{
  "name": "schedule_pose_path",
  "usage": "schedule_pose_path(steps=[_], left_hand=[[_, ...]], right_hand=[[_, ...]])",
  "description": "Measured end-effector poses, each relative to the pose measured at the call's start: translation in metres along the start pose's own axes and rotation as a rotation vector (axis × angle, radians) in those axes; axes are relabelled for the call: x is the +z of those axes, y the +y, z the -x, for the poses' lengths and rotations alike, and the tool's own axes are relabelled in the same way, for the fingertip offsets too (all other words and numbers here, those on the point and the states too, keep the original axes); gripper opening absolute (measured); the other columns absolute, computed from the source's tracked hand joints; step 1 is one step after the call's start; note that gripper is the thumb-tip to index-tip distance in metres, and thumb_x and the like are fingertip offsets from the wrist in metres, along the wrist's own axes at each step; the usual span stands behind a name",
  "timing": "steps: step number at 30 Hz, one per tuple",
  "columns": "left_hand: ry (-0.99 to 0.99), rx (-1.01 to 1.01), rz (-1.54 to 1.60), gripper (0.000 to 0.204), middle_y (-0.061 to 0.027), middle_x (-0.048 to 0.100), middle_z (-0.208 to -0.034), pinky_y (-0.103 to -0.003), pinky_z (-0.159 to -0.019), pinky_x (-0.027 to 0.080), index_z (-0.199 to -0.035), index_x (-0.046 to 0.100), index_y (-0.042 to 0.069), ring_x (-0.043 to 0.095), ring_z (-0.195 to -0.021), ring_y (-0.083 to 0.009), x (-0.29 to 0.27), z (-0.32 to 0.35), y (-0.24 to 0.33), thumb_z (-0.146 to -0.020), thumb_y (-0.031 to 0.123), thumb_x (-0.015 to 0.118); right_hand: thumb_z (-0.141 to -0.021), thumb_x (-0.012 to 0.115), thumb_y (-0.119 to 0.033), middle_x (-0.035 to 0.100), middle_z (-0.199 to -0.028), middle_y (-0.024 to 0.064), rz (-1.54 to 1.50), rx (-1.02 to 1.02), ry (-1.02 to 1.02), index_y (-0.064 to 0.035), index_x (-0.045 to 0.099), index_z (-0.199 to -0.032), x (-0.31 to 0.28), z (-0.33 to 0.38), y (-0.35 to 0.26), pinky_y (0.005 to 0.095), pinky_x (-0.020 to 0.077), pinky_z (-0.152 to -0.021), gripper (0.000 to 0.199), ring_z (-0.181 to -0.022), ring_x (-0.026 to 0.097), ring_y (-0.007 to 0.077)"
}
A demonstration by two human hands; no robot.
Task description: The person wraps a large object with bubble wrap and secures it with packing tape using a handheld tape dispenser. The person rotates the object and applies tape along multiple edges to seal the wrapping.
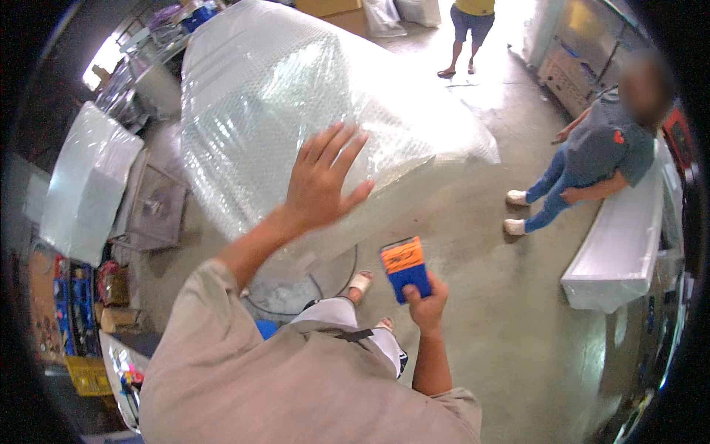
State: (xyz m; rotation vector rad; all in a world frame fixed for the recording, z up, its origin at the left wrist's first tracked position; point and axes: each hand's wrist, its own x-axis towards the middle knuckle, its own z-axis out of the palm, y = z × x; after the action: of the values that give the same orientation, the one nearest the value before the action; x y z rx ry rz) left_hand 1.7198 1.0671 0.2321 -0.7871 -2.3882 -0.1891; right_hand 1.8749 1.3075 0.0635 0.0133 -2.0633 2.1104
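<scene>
My left hand (325, 177) is open, its fingers apart, over a large block wrapped in clear bubble wrap (259, 96). Whether the palm touches the wrap I cannot tell. In my right hand (429, 302) is a flat rectangular blue-and-orange object (404, 272), gripped at its lower blue end with the thumb on top. Its orange part bears dark marks, and its exact kind is not clear. It is held in front of me, apart from the wrapped block.
A person in a dark shirt (592, 140) stands at the right beside a long wrapped piece (621, 237). Another person's legs (471, 37) show at the back. A smaller wrapped box (89, 181) stands left, near a metal frame (159, 203). A dark cable (355, 259) lies by my feet.
</scene>
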Motion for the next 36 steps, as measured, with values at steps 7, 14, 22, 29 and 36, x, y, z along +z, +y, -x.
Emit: schedule_pose_path(steps=[7,14,22,29,36], left_hand=[[-0.528,0.206,-0.161,0.109,-0.0276,0.022,-0.165,-0.061,-0.125,0.004,-0.157,0.032,-0.001,0.017,-0.155,-0.0441,0.089,-0.079,-0.014,-0.082,0.070,0.066],[-0.424,0.111,0.002,0.035,-0.0216,0.068,-0.123,-0.047,-0.107,0.047,-0.117,0.067,-0.006,0.062,-0.122,-0.0358,0.150,-0.117,0.016,-0.089,0.016,0.066],[-0.116,0.136,-0.112,0.039,-0.0270,0.065,-0.127,-0.052,-0.115,0.043,-0.120,0.065,-0.011,0.057,-0.129,-0.0405,0.196,-0.099,0.029,-0.094,0.017,0.059],[0.150,0.140,0.430,0.050,-0.0263,0.061,-0.133,-0.055,-0.119,0.034,-0.131,0.061,-0.004,0.051,-0.135,-0.0386,0.091,-0.051,0.064,-0.094,0.028,0.064],[-0.107,-0.742,-0.298,0.079,-0.0266,0.016,-0.167,-0.061,-0.123,0.015,-0.162,0.026,0.010,0.015,-0.154,-0.0467,0.039,0.079,0.003,-0.100,0.048,0.055]], right_hand=[[-0.092,0.077,-0.045,0.069,-0.094,0.0097,-0.733,0.181,0.451,-0.0017,0.063,-0.110,0.001,-0.178,0.011,0.0354,0.0563,-0.074,0.049,-0.074,0.069,0.0180],[-0.092,0.078,-0.030,0.071,-0.088,0.0110,-0.293,0.120,0.757,0.0010,0.062,-0.108,0.001,-0.261,0.005,0.0322,0.0579,-0.065,0.039,-0.077,0.072,0.0191],[-0.094,0.075,-0.032,0.069,-0.101,0.0109,0.162,-0.249,0.498,0.0030,0.059,-0.120,-0.015,-0.349,-0.102,0.0320,0.0554,-0.078,0.047,-0.086,0.068,0.0202],[-0.091,0.076,-0.041,0.072,-0.097,0.0182,0.546,-1.283,-0.424,-0.0053,0.063,-0.106,0.285,-0.479,-0.210,0.0456,0.0556,-0.078,0.041,-0.089,0.071,0.0362],[-0.092,0.075,-0.043,0.073,-0.113,0.0169,0.364,-1.443,-0.218,-0.0054,0.067,-0.121,0.306,-0.447,-0.210,0.0462,0.0561,-0.090,0.048,-0.106,0.070,0.0340]])
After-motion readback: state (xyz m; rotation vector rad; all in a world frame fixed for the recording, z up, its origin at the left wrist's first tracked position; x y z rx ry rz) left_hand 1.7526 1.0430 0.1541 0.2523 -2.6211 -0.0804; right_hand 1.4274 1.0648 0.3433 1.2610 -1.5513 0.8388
